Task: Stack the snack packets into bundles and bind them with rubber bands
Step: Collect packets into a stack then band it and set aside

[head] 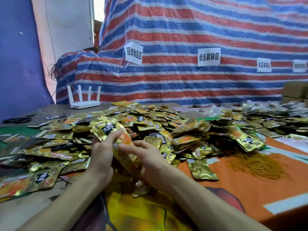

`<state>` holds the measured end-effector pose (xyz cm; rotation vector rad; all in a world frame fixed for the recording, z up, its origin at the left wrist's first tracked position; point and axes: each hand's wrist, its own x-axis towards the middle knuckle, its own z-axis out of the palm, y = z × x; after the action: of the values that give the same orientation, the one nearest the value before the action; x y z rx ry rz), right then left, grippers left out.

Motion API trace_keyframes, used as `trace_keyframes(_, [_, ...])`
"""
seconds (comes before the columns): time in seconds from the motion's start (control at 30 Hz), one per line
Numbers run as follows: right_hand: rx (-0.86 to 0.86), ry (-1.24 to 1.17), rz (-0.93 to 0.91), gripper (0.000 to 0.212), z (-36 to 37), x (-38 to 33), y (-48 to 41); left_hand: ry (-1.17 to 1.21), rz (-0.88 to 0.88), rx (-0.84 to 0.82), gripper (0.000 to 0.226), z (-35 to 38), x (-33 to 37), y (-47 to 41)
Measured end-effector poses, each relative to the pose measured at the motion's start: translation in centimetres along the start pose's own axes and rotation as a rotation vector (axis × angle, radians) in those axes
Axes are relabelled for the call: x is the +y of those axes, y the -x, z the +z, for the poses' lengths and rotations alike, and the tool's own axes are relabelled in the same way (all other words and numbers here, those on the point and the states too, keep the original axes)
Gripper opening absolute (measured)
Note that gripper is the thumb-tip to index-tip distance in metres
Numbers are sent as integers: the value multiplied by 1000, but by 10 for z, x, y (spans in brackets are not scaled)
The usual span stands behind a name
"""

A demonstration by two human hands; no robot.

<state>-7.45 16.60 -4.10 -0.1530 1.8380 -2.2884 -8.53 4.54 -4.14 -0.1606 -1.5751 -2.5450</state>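
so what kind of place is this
Probably a small food-packing workshop: a heap of gold snack packets covers the table, loose rubber bands lie beside it, and paper zone signs hang on the striped tarp.

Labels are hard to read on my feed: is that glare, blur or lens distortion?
Head view: foil glare washes out the held packets and the loose pile; the held ones' lower end, by the right hand, looks motion-smeared, the left hand sharper; wide-angle stretch at the frame edges, far-right pile soft.
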Motion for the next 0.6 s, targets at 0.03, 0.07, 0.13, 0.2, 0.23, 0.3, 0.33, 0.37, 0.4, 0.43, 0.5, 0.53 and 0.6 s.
trace_keyframes(0.03, [4, 22, -8, 51, -1, 0, 1, 2, -33, -33, 31, -1, -1, 0])
trace_keyframes(0.07, [-7, 30, -6, 51, -3, -1, 2, 14, -60, -61, 33, -1, -2, 2])
trace_keyframes(0.13, [-60, 67, -15, 46, -8, -6, 5, 32, -96, -106, 34, 0, -1, 3])
trace_keyframes(0.2, [-130, 151, -46, 39, -14, -11, 7, 35, -89, -115, 33, 0, 2, 2])
trace_keyframes(0.23, [-158, 180, -55, 36, -18, -15, 8, 24, -63, -108, 33, -1, 4, 1])
trace_keyframes(0.3, [-173, 231, -61, 39, -24, -22, 9, 17, 6, -109, 39, -3, 6, -1])
trace_keyframes(0.33, [-164, 266, -65, 39, -28, -26, 9, 25, 53, -135, 44, -1, 6, -1])
trace_keyframes(0.37, [-140, 309, -74, 37, -33, -32, 9, 44, 94, -166, 52, 0, 6, -1])
trace_keyframes(0.4, [-99, 359, -90, 33, -40, -39, 9, 53, 109, -184, 61, 1, 5, -3])
trace_keyframes(0.43, [-34, 416, -112, 32, -49, -49, 10, 28, 98, -181, 67, 1, 3, -5])
trace_keyframes(0.5, [166, 573, -173, 38, -70, -75, 11, -105, 66, -190, 69, 2, 0, -5])
trace_keyframes(0.53, [278, 644, -203, 42, -82, -89, 9, -214, 71, -207, 60, 1, -2, -4])
trace_keyframes(0.6, [487, 745, -246, 47, -110, -117, -1, -458, 155, -225, 35, 0, -6, 0])
